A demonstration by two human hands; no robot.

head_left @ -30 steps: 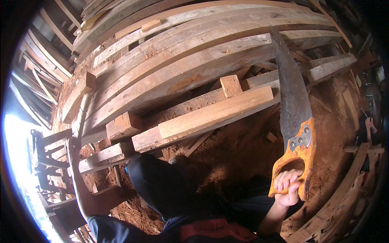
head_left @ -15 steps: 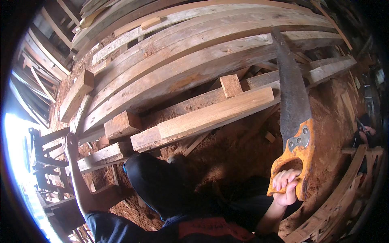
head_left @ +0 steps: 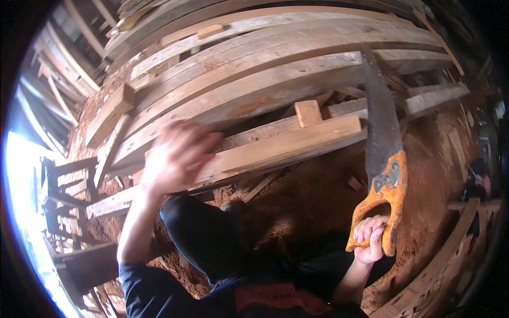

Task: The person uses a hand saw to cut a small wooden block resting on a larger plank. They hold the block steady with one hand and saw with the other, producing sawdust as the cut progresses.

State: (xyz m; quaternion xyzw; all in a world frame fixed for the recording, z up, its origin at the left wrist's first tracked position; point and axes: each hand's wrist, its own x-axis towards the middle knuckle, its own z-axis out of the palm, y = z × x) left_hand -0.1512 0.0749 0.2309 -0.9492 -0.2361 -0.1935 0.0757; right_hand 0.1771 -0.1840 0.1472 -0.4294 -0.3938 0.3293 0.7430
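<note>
My right hand (head_left: pixel 369 238) is wrapped round the orange handle of a handsaw (head_left: pixel 383 116), its dark, rust-marked blade pointing away from me past the timber. Over the near end of a pale sawn board (head_left: pixel 297 141) is my left hand (head_left: pixel 177 156), smeared by motion, so I cannot make out its fingers or whether it touches the wood. That board lies along a longer beam in front of me. A small wood block (head_left: pixel 308 113) sits against its far side. The block seen earlier near the left hand is now mostly hidden behind it.
Long weathered beams (head_left: pixel 254 87) lie side by side beyond the board. A thick offcut (head_left: pixel 110 115) rests at their left end. Reddish sawdust and soil (head_left: pixel 297 201) cover the ground. Curved-looking planks (head_left: pixel 429 270) lie at lower right; a dark wooden frame (head_left: pixel 69 196) stands at left.
My left hand has left the timber at the far left and moved right, over the board's near end. The saw stays in my right hand, shifted only slightly.
</note>
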